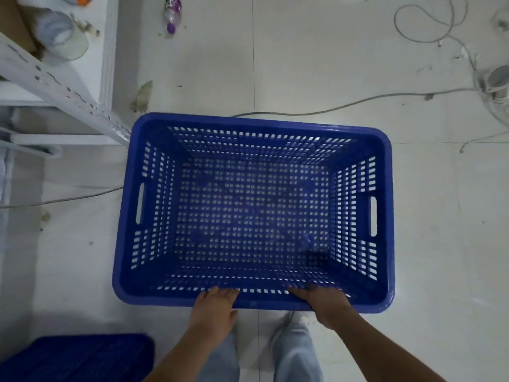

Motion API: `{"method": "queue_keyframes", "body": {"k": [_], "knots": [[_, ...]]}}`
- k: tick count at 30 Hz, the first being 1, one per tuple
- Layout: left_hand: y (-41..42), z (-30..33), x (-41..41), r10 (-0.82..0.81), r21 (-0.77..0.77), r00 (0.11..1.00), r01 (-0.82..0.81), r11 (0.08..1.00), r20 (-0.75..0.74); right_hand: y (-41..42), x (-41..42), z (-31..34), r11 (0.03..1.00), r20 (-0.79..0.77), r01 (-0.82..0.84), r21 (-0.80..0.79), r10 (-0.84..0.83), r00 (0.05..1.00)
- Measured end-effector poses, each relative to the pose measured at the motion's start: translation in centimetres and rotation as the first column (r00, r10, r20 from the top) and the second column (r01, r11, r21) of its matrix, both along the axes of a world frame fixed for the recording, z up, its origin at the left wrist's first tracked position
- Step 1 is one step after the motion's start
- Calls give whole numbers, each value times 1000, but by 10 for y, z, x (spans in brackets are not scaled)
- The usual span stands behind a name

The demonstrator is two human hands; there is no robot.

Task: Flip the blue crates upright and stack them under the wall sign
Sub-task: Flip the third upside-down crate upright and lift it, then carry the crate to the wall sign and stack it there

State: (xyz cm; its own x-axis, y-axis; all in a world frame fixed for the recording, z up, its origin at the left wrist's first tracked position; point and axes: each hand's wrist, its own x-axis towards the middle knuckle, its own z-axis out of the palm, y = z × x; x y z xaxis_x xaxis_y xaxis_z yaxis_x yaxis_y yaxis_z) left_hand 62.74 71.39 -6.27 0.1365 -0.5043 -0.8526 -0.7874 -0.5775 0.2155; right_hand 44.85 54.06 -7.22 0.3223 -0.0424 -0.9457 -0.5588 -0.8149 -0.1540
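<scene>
Both hands grip the near long rim of an upright blue crate (253, 210): the left hand (213, 307) and the right hand (325, 301) each hook their fingers over the edge into the crate, side by side. The crate's open top faces the camera, its perforated floor and walls bare, with a handle slot in each short wall. Beyond its far rim a grey cable (358, 102) runs across the tiled floor (316, 56), and a bottle (173, 13) lies farther off. Beyond the left hand, a white metal shelf (63, 89) meets the crate's far-left corner. Near the left forearm sits a second blue crate (80, 357).
</scene>
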Motion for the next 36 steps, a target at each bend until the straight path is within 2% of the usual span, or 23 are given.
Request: {"method": "queue_keyframes", "body": {"k": [9, 11, 12, 13, 14, 16, 19, 21, 23, 25, 27, 30, 32, 34, 36], "knots": [[19, 0, -24, 174, -3, 979, -176, 984, -103, -2, -21, -10, 1000, -25, -7, 11, 7, 1000], [19, 4, -10, 253, -50, 967, -255, 966, -41, -8, -23, -12, 997, -10, 54, 59, -53, 999], [19, 5, 1, 306, -93, 952, -304, 948, 13, -14, -22, -11, 983, -15, 146, 107, -146, 989], [19, 7, 16, 375, -141, 924, -364, 921, 67, -22, -19, -8, 942, -42, 304, 143, -301, 953], [19, 10, 32, 453, -193, 884, -428, 883, 114, -31, -15, -3, 863, -64, 482, 151, -478, 876], [17, 15, 67, 591, -315, 786, -523, 792, 182, -54, -6, 4, 695, 38, 714, 85, -719, 694], [15, 19, 122, 690, -392, 657, -573, 719, 305, -94, 7, 13, 633, 359, 772, -65, -707, 610], [14, 17, 153, 727, -389, 566, -615, 686, 388, -117, 15, 17, 588, 487, 793, -161, -651, 582], [10, 15, 173, 782, -399, 491, -675, 621, 384, -138, 19, 18, 480, 594, 842, -247, -612, 523], [7, 11, 185, 819, -394, 452, -723, 568, 352, -153, 19, 17, 333, 679, 890, -313, -577, 454], [4, 6, 192, 870, -351, 388, -804, 481, 304, -162, 17, 13, 191, 689, 925, -330, -620, 374], [3, -5, 198, 958, -193, 244, -943, 270, 149, -167, 11, -1, 54, 581, 956, -289, -783, 220], [7, -15, 202, 978, -157, 194, -966, 204, 79, -169, 7, -11, 0, 549, 971, -241, -824, 136], [12, -24, 207, 990, -182, 138, -973, 142, 37, -175, 3, -19, -17, 553, 973, -229, -825, 116], [15, -33, 211, 998, -187, 31, -982, 21, -47, -184, -3, -26, -32, 554, 974, -224, -826, 100]]}}
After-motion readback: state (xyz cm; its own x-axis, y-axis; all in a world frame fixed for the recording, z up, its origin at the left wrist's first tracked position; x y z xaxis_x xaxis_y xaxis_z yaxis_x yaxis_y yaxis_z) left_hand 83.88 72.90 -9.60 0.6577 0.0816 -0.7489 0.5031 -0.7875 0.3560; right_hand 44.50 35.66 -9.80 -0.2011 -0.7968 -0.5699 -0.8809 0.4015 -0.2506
